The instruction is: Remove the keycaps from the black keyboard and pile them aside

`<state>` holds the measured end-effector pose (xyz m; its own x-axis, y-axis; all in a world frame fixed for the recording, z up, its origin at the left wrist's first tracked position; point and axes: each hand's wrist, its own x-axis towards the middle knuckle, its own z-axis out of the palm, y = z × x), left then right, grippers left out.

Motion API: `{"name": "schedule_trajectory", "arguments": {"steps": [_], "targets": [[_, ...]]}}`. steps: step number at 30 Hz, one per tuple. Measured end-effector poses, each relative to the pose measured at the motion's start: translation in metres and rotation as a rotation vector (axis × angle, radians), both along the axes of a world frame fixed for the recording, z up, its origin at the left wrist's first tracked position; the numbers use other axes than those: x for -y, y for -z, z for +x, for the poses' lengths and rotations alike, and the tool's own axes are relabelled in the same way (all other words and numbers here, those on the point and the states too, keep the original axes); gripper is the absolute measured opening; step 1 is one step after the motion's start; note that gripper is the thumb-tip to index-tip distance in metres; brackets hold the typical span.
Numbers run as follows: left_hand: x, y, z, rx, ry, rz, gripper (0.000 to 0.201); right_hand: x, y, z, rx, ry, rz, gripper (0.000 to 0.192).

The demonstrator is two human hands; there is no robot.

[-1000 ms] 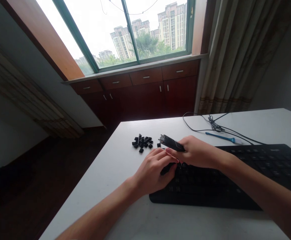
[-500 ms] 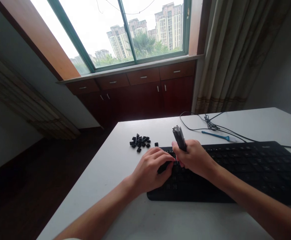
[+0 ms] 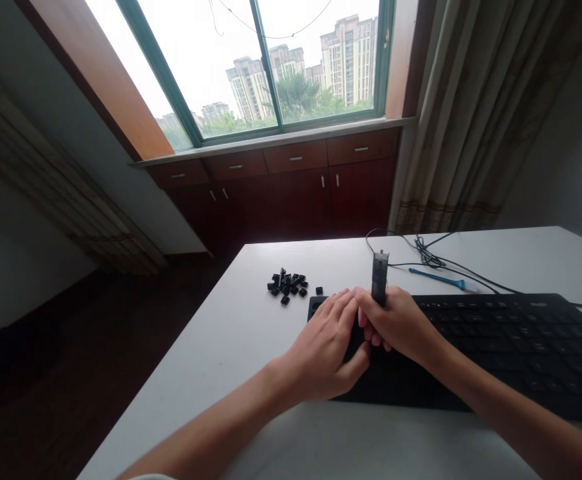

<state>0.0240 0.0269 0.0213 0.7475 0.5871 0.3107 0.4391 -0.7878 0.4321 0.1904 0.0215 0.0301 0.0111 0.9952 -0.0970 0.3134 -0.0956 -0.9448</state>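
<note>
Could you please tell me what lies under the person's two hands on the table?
The left end of the black keyboard lies under the left hand and right hand; the keys beneath them are covered. The right hand holds a dark tool upright.

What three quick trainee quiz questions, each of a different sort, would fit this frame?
1. True or false: the right hand holds the dark tool upright over the keyboard.
2. Where do the loose keycaps lie? A) on the keyboard B) on the table, left of the keyboard C) in the left hand
3. Fill in: beyond the keyboard, by the cable, lies a blue ____.

Key: 1 true; 2 B; 3 brush.
</note>
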Motion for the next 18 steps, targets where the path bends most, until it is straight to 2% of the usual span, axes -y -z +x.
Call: {"name": "schedule_trajectory", "arguments": {"steps": [5, 7, 12, 18], "targets": [[0.004, 0.002, 0.009, -0.092, 0.008, 0.058, 0.033, 0.004, -0.001, -0.002, 0.005, -0.087, 0.008, 0.054], [0.005, 0.004, 0.009, -0.101, -0.004, 0.069, 0.039, 0.005, 0.002, -0.004, -0.012, -0.132, 0.054, 0.059], [0.004, 0.008, 0.007, -0.123, 0.005, 0.035, 0.071, 0.007, 0.012, -0.009, -0.032, -0.093, 0.116, 0.057], [0.003, 0.015, 0.009, -0.114, 0.015, 0.054, 0.07, 0.009, 0.023, -0.011, -0.023, -0.036, 0.206, 0.053]]}}
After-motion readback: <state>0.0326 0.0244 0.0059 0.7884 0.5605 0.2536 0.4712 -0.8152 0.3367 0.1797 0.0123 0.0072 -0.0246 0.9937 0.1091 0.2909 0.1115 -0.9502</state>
